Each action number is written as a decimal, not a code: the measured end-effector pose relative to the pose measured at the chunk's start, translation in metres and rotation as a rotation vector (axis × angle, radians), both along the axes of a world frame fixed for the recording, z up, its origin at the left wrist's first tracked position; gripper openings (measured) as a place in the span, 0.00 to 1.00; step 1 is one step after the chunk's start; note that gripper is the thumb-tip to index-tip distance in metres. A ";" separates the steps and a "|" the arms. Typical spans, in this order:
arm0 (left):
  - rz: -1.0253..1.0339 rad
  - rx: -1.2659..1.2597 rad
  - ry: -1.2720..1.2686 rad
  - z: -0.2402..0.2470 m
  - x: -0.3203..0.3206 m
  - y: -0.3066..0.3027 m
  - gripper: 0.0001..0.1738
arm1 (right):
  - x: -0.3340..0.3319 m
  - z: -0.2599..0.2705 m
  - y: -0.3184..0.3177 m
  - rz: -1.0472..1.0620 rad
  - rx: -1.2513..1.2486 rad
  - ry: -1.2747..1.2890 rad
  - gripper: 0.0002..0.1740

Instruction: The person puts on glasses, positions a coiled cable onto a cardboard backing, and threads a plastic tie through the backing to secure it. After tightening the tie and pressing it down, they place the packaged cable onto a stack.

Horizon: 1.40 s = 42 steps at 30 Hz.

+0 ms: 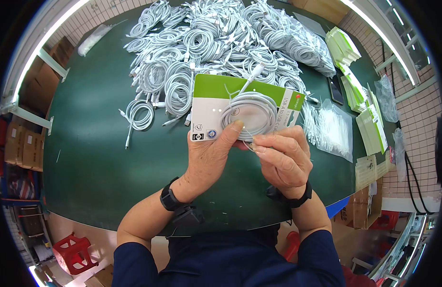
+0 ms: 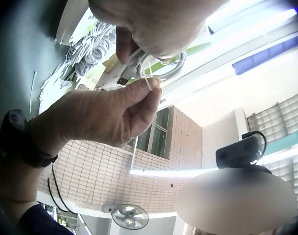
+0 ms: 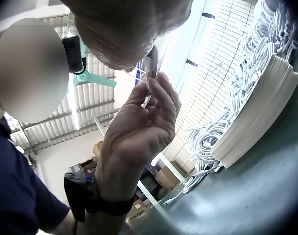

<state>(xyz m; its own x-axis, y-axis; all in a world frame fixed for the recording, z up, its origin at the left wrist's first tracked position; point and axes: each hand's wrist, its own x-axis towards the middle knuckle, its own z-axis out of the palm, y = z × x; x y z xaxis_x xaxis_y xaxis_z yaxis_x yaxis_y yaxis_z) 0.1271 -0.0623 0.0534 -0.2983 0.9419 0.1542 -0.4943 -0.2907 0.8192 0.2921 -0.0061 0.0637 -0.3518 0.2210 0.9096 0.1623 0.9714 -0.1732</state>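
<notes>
My left hand [image 1: 209, 150] holds a green and white packaging card [image 1: 206, 103], thumb pressed on its front. A coiled light-grey USB cable [image 1: 252, 97] lies against the card, and one white plug [image 1: 256, 71] sticks up past the top edge. Below the coil, my right hand [image 1: 285, 158] pinches a thin white cable tie [image 2: 149, 83] between thumb and fingertips. That tie loops out at the card's lower edge, close to my left thumb. Both hands are raised over the near part of the green table [image 1: 96, 182]. The left fingers behind the card are hidden in the head view.
A large pile of coiled cables [image 1: 201, 45] covers the table's far middle. One separate coiled cable [image 1: 139, 115] lies left of it. On the right are a bag of white ties [image 1: 335, 126], a phone [image 1: 335, 91] and stacks of cards [image 1: 371, 129]. A red stool [image 1: 75, 253] stands lower left.
</notes>
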 end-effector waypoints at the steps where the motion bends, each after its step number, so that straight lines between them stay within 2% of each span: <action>1: 0.004 -0.001 0.003 -0.001 0.000 0.000 0.16 | 0.000 0.000 0.000 0.001 -0.002 -0.002 0.19; 42: 0.052 -0.013 0.052 -0.005 0.000 0.002 0.14 | -0.007 -0.002 0.003 0.012 -0.038 -0.018 0.19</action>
<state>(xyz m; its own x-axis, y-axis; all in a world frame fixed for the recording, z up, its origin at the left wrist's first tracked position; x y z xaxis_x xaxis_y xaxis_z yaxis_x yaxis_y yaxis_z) 0.1266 -0.0601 0.0481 -0.3390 0.9273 0.1587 -0.4350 -0.3041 0.8475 0.2855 -0.0027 0.0618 -0.3706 0.2506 0.8944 0.1541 0.9662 -0.2069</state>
